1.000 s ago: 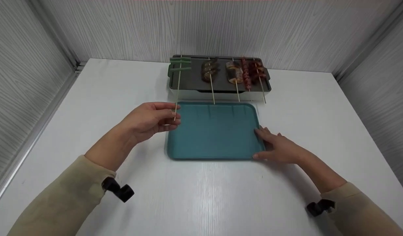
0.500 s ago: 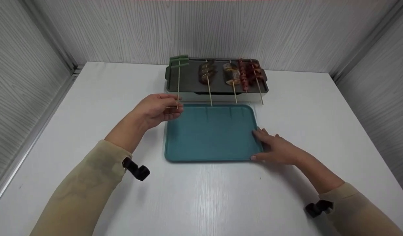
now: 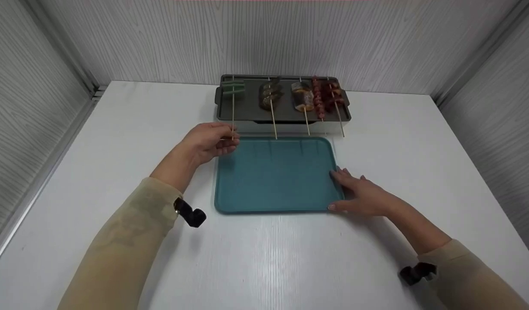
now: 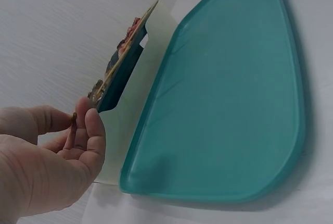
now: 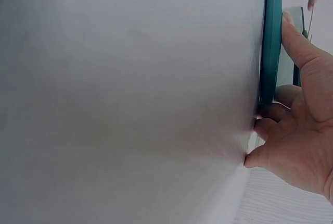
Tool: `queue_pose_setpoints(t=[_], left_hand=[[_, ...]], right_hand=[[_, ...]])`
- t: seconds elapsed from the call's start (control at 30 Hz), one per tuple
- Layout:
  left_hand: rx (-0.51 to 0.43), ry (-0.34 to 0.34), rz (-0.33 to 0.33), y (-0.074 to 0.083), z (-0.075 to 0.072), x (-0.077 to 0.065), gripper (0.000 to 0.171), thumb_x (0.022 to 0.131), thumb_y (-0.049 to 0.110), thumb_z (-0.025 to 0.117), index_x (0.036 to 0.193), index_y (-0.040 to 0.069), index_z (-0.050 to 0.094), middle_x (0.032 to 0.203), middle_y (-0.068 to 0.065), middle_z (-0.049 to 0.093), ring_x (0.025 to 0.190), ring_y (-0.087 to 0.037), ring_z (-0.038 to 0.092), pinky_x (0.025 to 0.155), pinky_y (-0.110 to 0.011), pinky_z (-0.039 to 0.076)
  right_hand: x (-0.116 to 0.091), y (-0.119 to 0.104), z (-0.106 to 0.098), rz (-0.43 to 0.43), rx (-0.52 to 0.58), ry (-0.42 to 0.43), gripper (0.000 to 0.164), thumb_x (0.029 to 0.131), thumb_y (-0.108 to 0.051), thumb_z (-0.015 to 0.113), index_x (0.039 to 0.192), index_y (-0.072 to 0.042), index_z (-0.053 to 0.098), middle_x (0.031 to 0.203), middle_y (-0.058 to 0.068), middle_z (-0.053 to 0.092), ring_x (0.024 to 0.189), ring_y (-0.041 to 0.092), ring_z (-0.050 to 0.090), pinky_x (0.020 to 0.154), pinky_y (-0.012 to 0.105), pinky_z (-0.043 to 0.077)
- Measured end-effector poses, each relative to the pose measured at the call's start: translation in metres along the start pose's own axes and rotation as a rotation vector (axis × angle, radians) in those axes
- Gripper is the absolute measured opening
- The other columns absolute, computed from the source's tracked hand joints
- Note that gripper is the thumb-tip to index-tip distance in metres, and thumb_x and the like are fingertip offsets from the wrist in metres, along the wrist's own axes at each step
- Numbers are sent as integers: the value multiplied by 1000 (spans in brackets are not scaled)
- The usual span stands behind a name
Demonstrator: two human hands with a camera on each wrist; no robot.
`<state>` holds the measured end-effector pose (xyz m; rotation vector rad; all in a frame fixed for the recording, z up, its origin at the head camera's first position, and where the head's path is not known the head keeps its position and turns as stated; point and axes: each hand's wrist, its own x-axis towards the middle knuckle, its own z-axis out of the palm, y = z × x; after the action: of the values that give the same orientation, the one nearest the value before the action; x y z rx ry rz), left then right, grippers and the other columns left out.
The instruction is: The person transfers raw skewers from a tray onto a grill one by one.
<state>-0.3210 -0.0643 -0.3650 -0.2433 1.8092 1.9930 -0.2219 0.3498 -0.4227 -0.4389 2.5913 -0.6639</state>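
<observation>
A wooden skewer of green vegetable pieces (image 3: 233,88) lies over the left end of a dark grill plate (image 3: 251,110). My left hand (image 3: 213,140) pinches its lower end between thumb and fingers, just past the plate's front edge. That hand is above the far left corner of a teal rectangular tray (image 3: 273,181). In the left wrist view, the pinched stick end shows as a small tip at the fingertips. My right hand (image 3: 362,196) rests at the tray's right edge, thumb and forefinger touching the rim. Other right fingertips touch the table in the right wrist view.
On the plate lie a brown, shrimp-like skewer (image 3: 270,95), a fish-like chunk skewer (image 3: 302,97), a red beaded skewer (image 3: 318,98) and a dark red skewer (image 3: 333,97). Their sticks point forward. Panels enclose the white table (image 3: 264,258) at back and sides.
My left hand has moved forward and slightly right, and the green vegetable skewer has come down onto the grill plate. The right hand stays at the tray's edge.
</observation>
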Motion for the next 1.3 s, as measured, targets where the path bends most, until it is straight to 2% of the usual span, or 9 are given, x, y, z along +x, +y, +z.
queue_pose_setpoints(t=[0.3, 0.67, 0.87, 1.0, 1.13, 1.2, 1.3], left_hand=[[19, 19, 5, -4, 3, 4, 36, 109, 12, 55, 139, -7, 60, 114, -13, 66, 98, -20, 67, 95, -33, 56], [11, 52, -9, -3, 5, 3, 35, 106, 12, 56, 134, -7, 61, 114, -13, 66, 100, -21, 71, 93, -32, 59], [56, 74, -15, -8, -3, -6, 48, 107, 19, 54, 147, -6, 52, 130, -17, 64, 113, -25, 72, 97, -33, 58], [198, 135, 57, -14, -10, -19, 54, 108, 26, 50, 153, -4, 50, 138, -19, 62, 120, -27, 69, 102, -34, 55], [466, 213, 183, -23, -14, -35, 57, 106, 33, 47, 153, 0, 54, 145, -18, 61, 131, -29, 62, 111, -41, 49], [607, 232, 245, -29, -15, -43, 61, 107, 37, 46, 155, 1, 52, 149, -18, 59, 137, -31, 58, 114, -46, 46], [770, 242, 329, -39, -14, -54, 66, 108, 41, 46, 159, -1, 45, 153, -21, 55, 143, -36, 52, 116, -53, 43]], right_hand=[[-2, -1, 0, -14, 3, 8, 107, 93, -58, 76, 170, -8, 21, 175, 17, 14, 163, 35, 8, 127, 63, 4], [0, 2, -1, -17, 5, 2, 107, 93, -59, 75, 170, -9, 20, 176, 16, 14, 163, 33, 8, 127, 61, 3], [3, 4, -5, -5, 14, -3, 108, 93, -60, 76, 171, -11, 20, 177, 13, 12, 163, 31, 7, 128, 60, 2], [4, 7, -7, -24, 12, 14, 106, 94, -60, 75, 171, -10, 21, 176, 13, 13, 163, 31, 7, 128, 61, 2], [5, 6, -7, -31, 3, 53, 103, 97, -62, 69, 170, -9, 21, 177, 13, 14, 163, 32, 10, 127, 64, 5], [4, 3, -8, -22, 1, 87, 101, 98, -64, 66, 170, -9, 21, 177, 14, 13, 163, 35, 12, 126, 65, 10], [5, -3, -11, -15, -12, 153, 99, 100, -64, 63, 170, -8, 22, 177, 17, 13, 162, 40, 12, 125, 67, 14]])
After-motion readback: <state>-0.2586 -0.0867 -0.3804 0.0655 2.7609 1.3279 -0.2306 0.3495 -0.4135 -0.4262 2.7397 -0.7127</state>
